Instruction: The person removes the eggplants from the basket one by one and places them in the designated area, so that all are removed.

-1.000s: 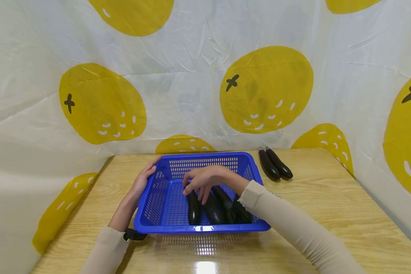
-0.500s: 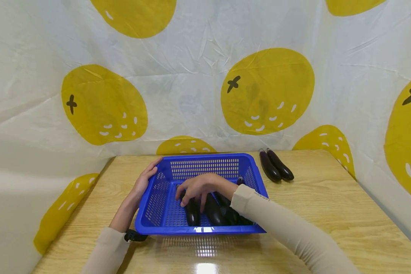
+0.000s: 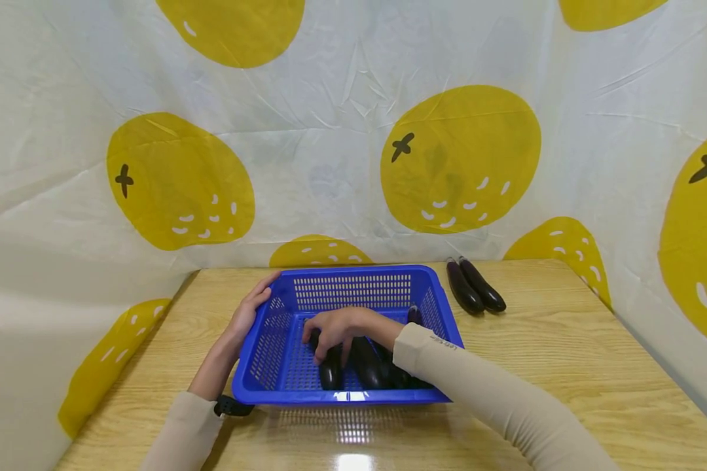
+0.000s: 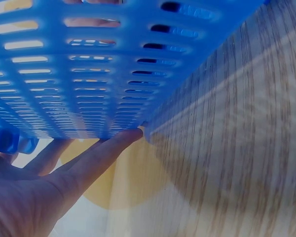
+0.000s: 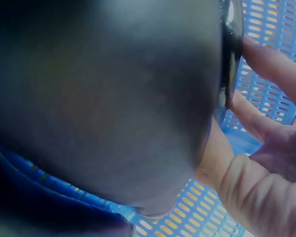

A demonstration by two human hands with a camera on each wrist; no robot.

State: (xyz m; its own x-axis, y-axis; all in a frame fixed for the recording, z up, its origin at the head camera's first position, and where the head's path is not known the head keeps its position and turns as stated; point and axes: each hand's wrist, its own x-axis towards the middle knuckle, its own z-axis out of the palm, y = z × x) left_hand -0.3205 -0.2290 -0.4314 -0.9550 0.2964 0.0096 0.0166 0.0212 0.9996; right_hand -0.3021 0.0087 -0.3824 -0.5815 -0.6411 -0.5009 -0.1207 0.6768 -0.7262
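Note:
A blue perforated plastic basket [image 3: 344,397] stands on the table with several dark eggplants [image 3: 368,366] in its middle and right part. My left hand [image 3: 246,315] holds its left side, the thumb at the rim and the fingers along the outer wall, as the left wrist view also shows. Inside the basket my right hand [image 3: 343,327] has its fingers bent around the leftmost eggplant [image 3: 330,376]. The right wrist view has fingertips [image 5: 250,47] on that eggplant's glossy edge, while another dark eggplant [image 5: 113,98] fills much of the picture. The right sleeve hides part of the basket.
Two more eggplants [image 3: 474,288] lie side by side on the wooden table [image 3: 565,347], right of the basket near the back edge. A white cloth with yellow fruit shapes [image 3: 330,163] hangs behind and beside the table. A black wristband [image 3: 232,406] is on the left wrist.
The right hand has moved left and lower onto the leftmost eggplant, whose top has shifted slightly left. The left hand keeps its place on the basket.

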